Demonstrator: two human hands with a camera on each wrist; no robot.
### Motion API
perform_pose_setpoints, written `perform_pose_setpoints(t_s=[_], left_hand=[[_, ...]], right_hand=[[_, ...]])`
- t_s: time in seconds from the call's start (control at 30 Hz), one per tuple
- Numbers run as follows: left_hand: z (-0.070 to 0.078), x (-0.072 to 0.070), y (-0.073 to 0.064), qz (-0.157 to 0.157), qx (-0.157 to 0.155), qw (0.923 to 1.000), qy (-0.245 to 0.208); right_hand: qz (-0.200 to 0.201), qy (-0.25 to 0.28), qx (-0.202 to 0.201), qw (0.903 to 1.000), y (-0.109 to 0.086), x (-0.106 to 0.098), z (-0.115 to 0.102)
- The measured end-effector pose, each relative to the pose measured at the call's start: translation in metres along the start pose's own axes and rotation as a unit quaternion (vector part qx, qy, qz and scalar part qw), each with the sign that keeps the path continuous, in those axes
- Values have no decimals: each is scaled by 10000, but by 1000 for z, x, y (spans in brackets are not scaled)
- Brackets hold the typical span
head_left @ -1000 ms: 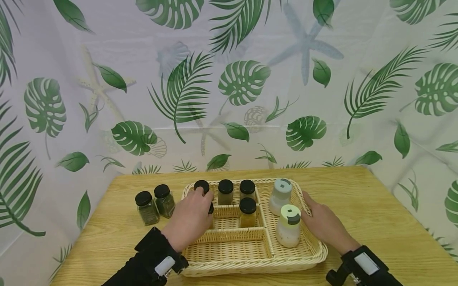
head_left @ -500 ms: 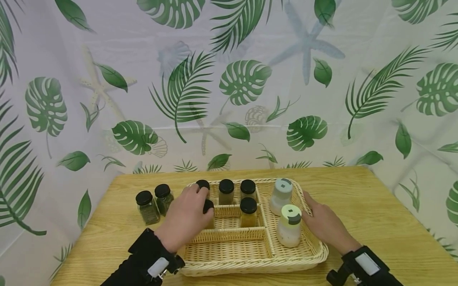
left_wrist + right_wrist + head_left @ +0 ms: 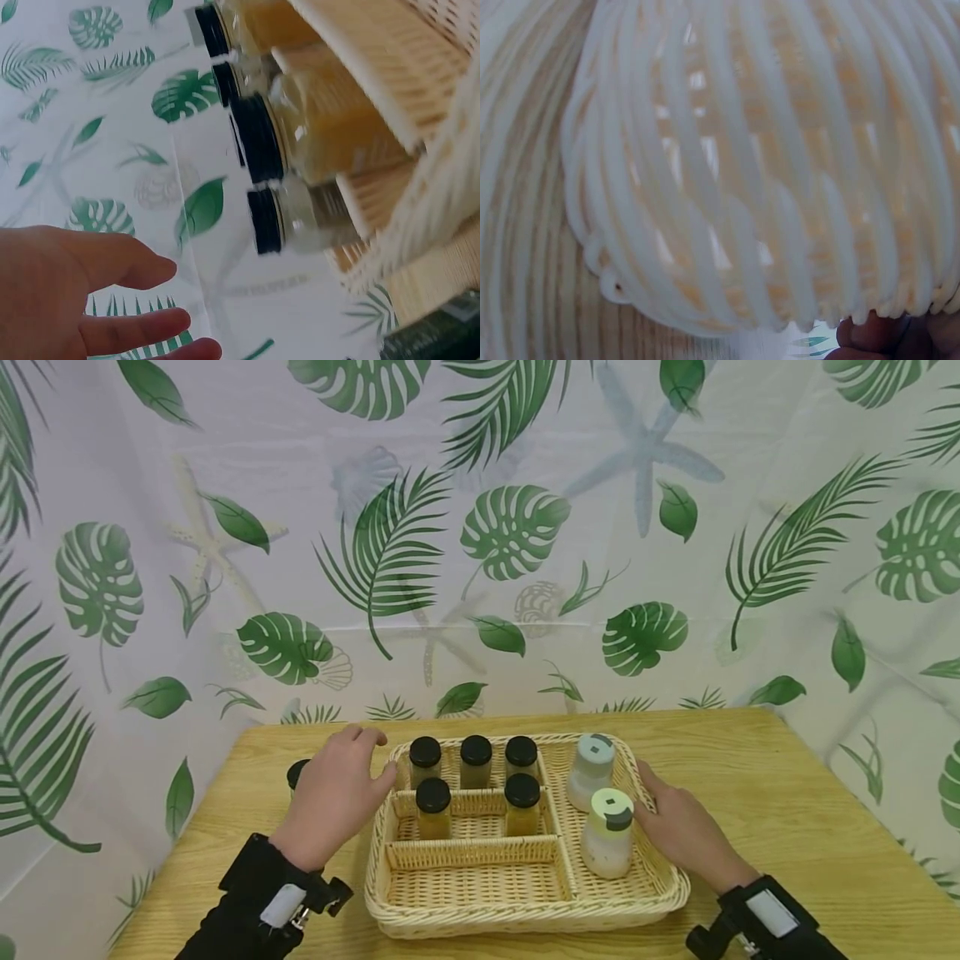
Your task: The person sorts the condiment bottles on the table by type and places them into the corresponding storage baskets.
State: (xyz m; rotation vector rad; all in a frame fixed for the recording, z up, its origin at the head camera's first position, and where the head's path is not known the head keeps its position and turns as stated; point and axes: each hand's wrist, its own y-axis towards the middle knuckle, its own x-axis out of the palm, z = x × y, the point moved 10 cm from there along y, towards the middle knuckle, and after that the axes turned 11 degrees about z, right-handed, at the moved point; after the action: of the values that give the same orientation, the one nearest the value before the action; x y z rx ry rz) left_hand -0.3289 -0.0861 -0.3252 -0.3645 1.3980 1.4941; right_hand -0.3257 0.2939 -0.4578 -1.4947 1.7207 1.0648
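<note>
My left hand hovers left of the wicker basket, fingers loosely spread and holding nothing. It covers most of a black-lidded jar on the table; a second jar there is hidden in the head view. A dark green jar shows at the left wrist view's corner. With my right hand I grip the basket's right rim. Three black-lidded spice jars stand in the back compartment. Two yellow-filled jars, one at the left and one at the right, stand in the middle compartment.
Two white bottles stand in the basket's right compartment, one with a pale blue lid, one with a yellow-green lid. The wooden table ends at a leaf-patterned cloth behind. Low woven dividers part the basket.
My left hand has let go of the yellow-filled jar in the middle compartment's left end and moved left, out of the basket, over the table jars. My right hand stays on the rim.
</note>
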Motion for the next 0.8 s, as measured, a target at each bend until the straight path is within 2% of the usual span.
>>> perform_pose_setpoints(t_s=[0.2, 0.43, 0.63, 0.8], left_hand=[[-22, 2, 2, 27, -90, 9998, 175], [-31, 12, 4, -18, 55, 9988, 482], [-49, 21, 3, -265, -111, 9947, 992], [-57, 25, 3, -339, -112, 9925, 1167]], right_hand=[[-26, -95, 10, 10000, 0, -3, 2], [2, -61, -6, 10000, 0, -3, 3], [84, -44, -167, 9998, 0, -1, -2], [190, -58, -178, 9996, 0, -5, -5]])
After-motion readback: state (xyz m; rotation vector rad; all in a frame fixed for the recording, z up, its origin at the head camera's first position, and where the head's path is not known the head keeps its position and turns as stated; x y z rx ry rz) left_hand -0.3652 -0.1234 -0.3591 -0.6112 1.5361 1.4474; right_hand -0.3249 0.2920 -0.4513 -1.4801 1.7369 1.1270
